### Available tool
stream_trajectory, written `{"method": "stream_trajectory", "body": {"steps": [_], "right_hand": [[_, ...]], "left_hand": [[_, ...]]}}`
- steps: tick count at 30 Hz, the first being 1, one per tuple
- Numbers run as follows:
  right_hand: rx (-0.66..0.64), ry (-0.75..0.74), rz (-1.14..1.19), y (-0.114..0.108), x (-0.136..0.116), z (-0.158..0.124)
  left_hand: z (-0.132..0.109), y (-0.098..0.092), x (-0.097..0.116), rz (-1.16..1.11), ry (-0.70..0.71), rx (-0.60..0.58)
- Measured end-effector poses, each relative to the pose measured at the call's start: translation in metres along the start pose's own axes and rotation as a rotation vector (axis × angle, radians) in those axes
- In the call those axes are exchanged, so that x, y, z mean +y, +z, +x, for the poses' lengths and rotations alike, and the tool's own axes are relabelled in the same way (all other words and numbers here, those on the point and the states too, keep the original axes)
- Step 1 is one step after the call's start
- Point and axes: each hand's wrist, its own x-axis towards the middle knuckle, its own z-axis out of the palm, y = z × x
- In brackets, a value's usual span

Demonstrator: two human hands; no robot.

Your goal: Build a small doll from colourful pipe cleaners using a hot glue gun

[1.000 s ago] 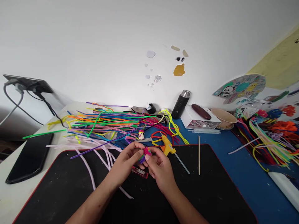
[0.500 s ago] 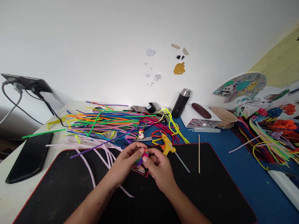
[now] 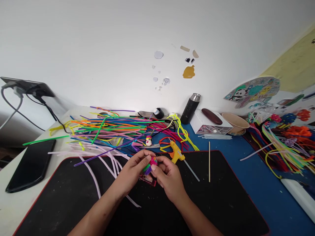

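A small multicoloured fuzzy piece (image 3: 148, 168), pink, green and purple, is pinched between both hands above the black mat (image 3: 204, 203). My left hand (image 3: 134, 168) grips it from the left, and my right hand (image 3: 167, 173) holds its right side with thumb and fingers. Fingers cover part of the piece. Just beneath them lies a dark red and clear item (image 3: 150, 182), partly hidden. Behind the hands are a small white-faced figure (image 3: 148, 141), scissors (image 3: 155, 146) and a yellow glue gun (image 3: 176, 153).
Coloured pipe cleaners (image 3: 118, 126) spread over the back left, beside a black phone (image 3: 31, 165). A wooden stick (image 3: 209, 162) lies on the mat. Further back stand a black bottle (image 3: 190, 108), a white box (image 3: 211, 124) and a bowl (image 3: 235, 122). More pipe cleaners (image 3: 283, 147) lie at right.
Both hands stay in nearly the same place. The right thumb and fingers have shifted slightly, and more of the coloured piece shows between the hands.
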Motion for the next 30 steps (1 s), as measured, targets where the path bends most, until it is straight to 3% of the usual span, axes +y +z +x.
{"method": "stream_trajectory", "body": {"steps": [10,18,23,30], "right_hand": [[-0.018,0.026,0.094,0.002,-0.005,-0.001],[-0.058,0.027,0.165,0.001,-0.004,-0.003],[-0.060,0.052,0.195,-0.002,-0.002,-0.004],[-0.080,0.077,0.238,-0.005,0.002,-0.006]], "left_hand": [[0.003,-0.005,-0.003,0.050,-0.036,0.000],[0.007,-0.011,0.001,0.152,0.169,0.158],[0.005,-0.005,0.004,0.057,0.175,0.133],[0.004,-0.008,0.001,0.097,0.109,0.059]]}}
